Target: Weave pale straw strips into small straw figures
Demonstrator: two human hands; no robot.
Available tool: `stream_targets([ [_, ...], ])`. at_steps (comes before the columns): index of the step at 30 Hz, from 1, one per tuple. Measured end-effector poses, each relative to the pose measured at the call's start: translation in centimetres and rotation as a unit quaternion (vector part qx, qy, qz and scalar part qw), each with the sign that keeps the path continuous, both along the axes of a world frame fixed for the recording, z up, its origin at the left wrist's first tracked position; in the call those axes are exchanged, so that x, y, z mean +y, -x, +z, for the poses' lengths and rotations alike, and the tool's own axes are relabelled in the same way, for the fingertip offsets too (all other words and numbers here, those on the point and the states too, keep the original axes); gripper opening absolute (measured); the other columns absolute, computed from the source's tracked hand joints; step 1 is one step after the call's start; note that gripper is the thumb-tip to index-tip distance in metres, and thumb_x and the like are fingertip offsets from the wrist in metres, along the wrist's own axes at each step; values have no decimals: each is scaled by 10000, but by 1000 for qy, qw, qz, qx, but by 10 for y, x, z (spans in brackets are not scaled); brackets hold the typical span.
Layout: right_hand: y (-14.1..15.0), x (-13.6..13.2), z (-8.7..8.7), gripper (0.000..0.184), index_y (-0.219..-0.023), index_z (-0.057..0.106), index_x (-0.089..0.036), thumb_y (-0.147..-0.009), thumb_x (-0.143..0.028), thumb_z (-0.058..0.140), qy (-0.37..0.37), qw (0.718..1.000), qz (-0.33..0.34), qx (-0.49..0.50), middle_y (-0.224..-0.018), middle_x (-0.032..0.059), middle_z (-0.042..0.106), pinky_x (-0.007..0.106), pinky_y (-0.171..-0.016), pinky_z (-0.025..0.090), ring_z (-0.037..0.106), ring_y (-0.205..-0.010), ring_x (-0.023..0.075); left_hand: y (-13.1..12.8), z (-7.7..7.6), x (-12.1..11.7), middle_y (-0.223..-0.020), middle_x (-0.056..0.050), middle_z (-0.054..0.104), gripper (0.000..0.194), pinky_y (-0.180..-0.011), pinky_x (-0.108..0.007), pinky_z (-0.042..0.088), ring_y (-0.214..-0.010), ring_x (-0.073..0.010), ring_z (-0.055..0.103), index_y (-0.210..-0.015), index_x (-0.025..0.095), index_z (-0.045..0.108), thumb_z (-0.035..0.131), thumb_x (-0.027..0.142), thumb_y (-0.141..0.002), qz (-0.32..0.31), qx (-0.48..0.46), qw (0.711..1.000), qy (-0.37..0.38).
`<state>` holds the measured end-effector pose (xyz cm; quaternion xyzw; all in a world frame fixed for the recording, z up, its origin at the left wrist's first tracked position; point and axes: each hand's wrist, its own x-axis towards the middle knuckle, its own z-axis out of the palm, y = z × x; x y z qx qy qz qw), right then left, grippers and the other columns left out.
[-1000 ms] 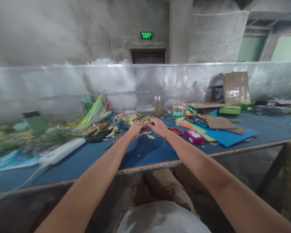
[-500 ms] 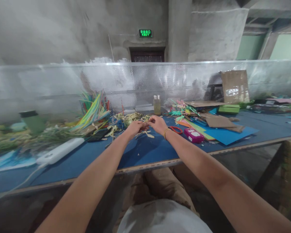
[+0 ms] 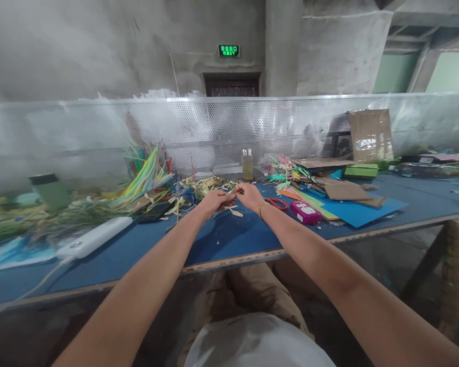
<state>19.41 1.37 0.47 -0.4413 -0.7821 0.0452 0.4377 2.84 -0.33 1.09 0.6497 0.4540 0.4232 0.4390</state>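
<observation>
Blue tabletop [image 3: 229,247] carries paper [image 3: 361,211], bottle [image 3: 247,167], purple box [image 3: 305,212].

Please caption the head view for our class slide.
Left hand and right hand close together over a blue table, pale strips nearby.

Grey wall [image 3: 92,46]; green exit sign [image 3: 228,51] lit above dark doorway [image 3: 232,87]; perforated screen [image 3: 222,120]; shadowed floor [image 3: 382,262], perhaps concrete.

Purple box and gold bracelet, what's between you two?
In the head view, a red loop, maybe scissors handles, lies on the table between the gold bracelet and the purple box.
</observation>
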Motion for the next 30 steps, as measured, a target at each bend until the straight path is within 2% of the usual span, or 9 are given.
stream_targets([
  [5,1,-4,2,111,-773,700,-153,-805,-231,630,2,1000,-6,-7,-800,47,691,247,-700,398,580,-753,155,-1,-1,-1,-748,-102,712,260,-474,-212,292,-654,-147,610,-725,141,713,728,396,-677,21,-21,999,-12],
  [10,1,-6,4,124,-744,694,-162,-803,-262,651,0,1000,-1,-1,-799,40,686,245,-716,401,574,-763,147,-4,0,-3,-743,-102,715,253,-470,-219,289,-644,-152,620,-734,140,708,722,388,-685,46,-41,998,-1],
  [15,3,-6,2,102,-718,681,-160,-742,-260,682,63,994,-6,93,-743,12,680,236,-695,415,581,-714,131,-5,0,-1,-729,-96,705,235,-463,-212,291,-613,-132,598,-701,134,694,719,367,-701,49,-46,998,-5],
  [22,8,4,-10,157,-708,648,-157,-653,-289,712,166,955,17,244,-666,-20,639,217,-598,429,559,-625,105,-5,-2,1,-737,-102,703,242,-467,-220,319,-580,-125,569,-695,132,698,735,371,-684,48,-35,998,-7],
  [27,11,5,-9,143,-720,601,-156,-617,-156,702,213,918,38,333,-633,-28,607,208,-546,451,540,-544,84,-7,-2,-3,-745,-99,705,183,-463,-215,327,-600,-127,571,-665,140,686,715,318,-697,46,-50,998,1],
  [30,11,1,-7,164,-727,580,-157,-613,-102,684,224,906,38,356,-620,-37,588,199,-520,447,535,-521,77,-7,-2,-3,-737,-95,696,174,-460,-208,329,-600,-121,569,-642,141,669,712,300,-698,42,-53,998,6],
])
